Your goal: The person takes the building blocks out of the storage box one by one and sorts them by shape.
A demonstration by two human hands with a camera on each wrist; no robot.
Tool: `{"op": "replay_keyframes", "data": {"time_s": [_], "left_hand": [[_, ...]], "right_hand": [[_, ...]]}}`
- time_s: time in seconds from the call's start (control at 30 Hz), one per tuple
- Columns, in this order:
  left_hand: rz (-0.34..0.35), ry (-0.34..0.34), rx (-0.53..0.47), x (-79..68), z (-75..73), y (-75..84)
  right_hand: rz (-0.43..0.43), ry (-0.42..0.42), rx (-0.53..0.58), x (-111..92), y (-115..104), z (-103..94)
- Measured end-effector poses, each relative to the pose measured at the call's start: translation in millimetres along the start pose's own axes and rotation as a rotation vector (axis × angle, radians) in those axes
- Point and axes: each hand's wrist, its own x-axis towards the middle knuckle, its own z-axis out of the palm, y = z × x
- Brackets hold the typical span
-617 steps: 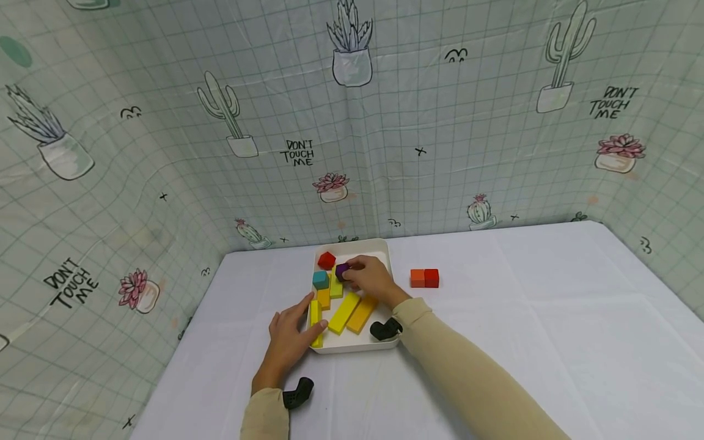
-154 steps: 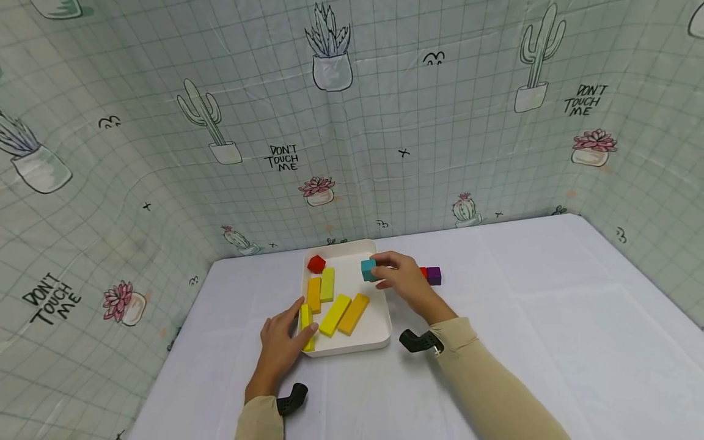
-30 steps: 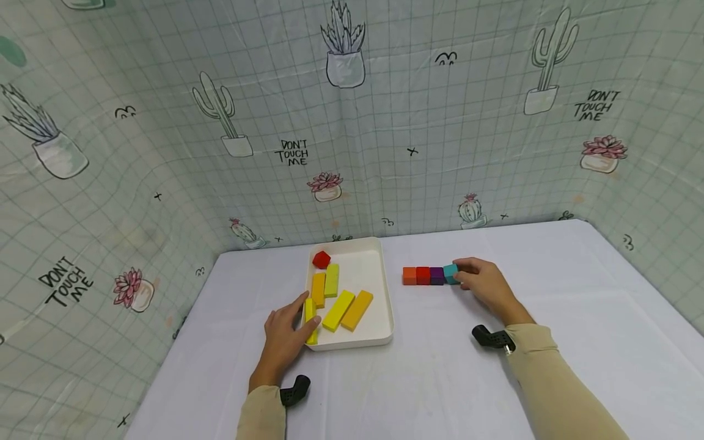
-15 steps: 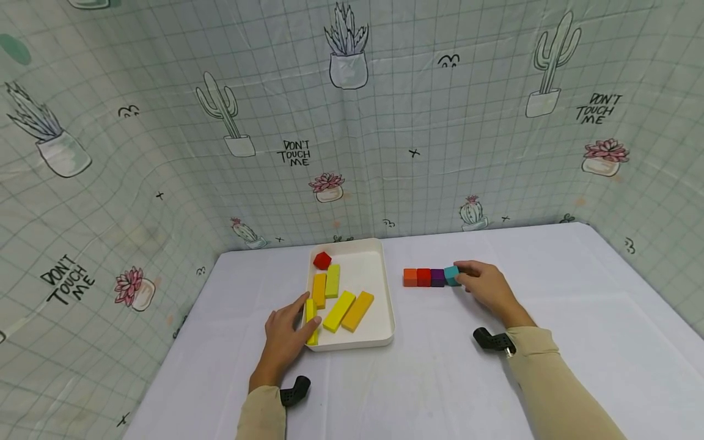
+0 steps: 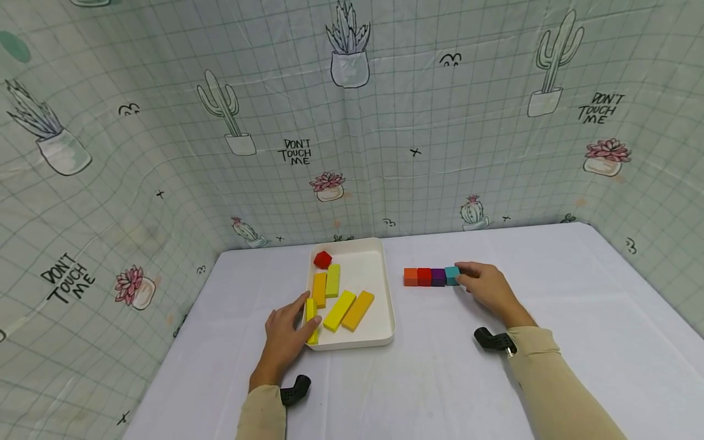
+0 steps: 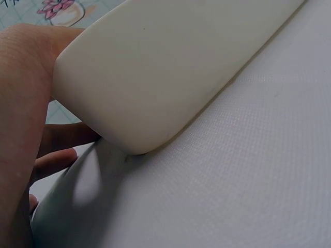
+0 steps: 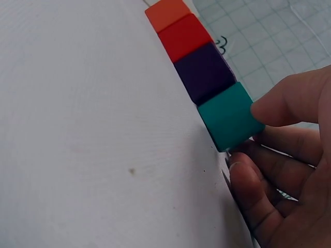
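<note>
In the head view my left hand (image 5: 285,330) grips the near-left wall of a white tray (image 5: 385,305), thumb over the rim and fingers outside. The left wrist view shows the tray's outer corner (image 6: 139,88) against that hand. My right hand (image 5: 489,290) holds a teal cube (image 5: 451,275) on the table, at the right end of a straight row. Beside it come a purple cube (image 5: 437,277), a red cube (image 5: 424,277) and an orange cube (image 5: 410,277). In the right wrist view the thumb (image 7: 289,101) touches the teal cube, which sits against the purple one.
Inside the tray lie a red many-sided block (image 5: 322,260), a lime block (image 5: 332,281), an orange-yellow block (image 5: 319,290), and more yellow bars (image 5: 339,311). A patterned cloth (image 5: 418,110) hangs behind the white-covered table (image 5: 429,379).
The teal cube went from above the tray to the row's right end, and its slight tilt is now straightened. Earlier the purple cube joined the row. My left hand stays on the tray.
</note>
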Motion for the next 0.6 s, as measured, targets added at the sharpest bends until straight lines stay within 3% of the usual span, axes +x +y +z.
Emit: {"op": "replay_keyframes", "data": {"time_s": [0.6], "left_hand": [[-0.014,-0.013,-0.007,0.0,-1.7,0.3]], "right_hand": [[-0.018,0.008,-0.013,1.2,-4.2,0.6]]}}
